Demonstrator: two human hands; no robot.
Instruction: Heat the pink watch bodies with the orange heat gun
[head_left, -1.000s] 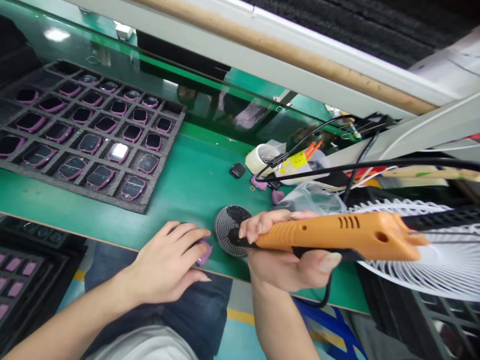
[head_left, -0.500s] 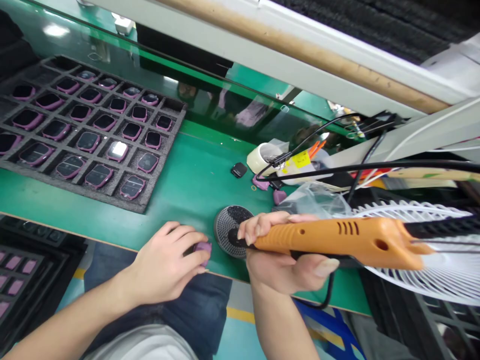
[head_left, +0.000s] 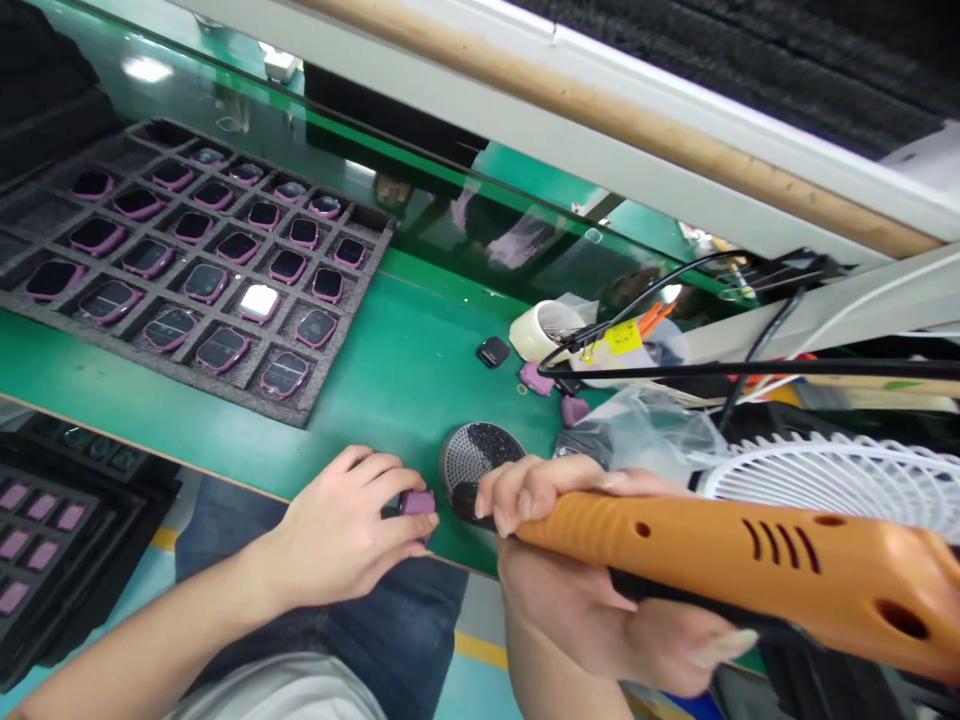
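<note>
My left hand (head_left: 352, 530) is closed around a small purple watch case (head_left: 416, 502) at the front edge of the green table, its fingers covering part of it. My right hand (head_left: 592, 580) grips an orange electric screwdriver (head_left: 675, 540), held nearly level with its black nose toward the left. That nose end is over the front rim of a round screw dish (head_left: 469, 460). The dish has a grid of holes and a heap of tiny dark screws on one side. Whether the bit touches a screw is hidden.
A grey foam tray (head_left: 296, 405) of purple-framed watches lies at the left. Behind the dish are a black square part (head_left: 493, 351), loose purple pieces (head_left: 536, 378), a cream cup (head_left: 544, 330) and a cable (head_left: 750, 370). A white fan guard (head_left: 825, 480) stands right.
The screwdriver's rear end has swung lower and closer to the camera, its nose staying at the dish. The view has shifted slightly. My left hand keeps its hold on the watch case.
</note>
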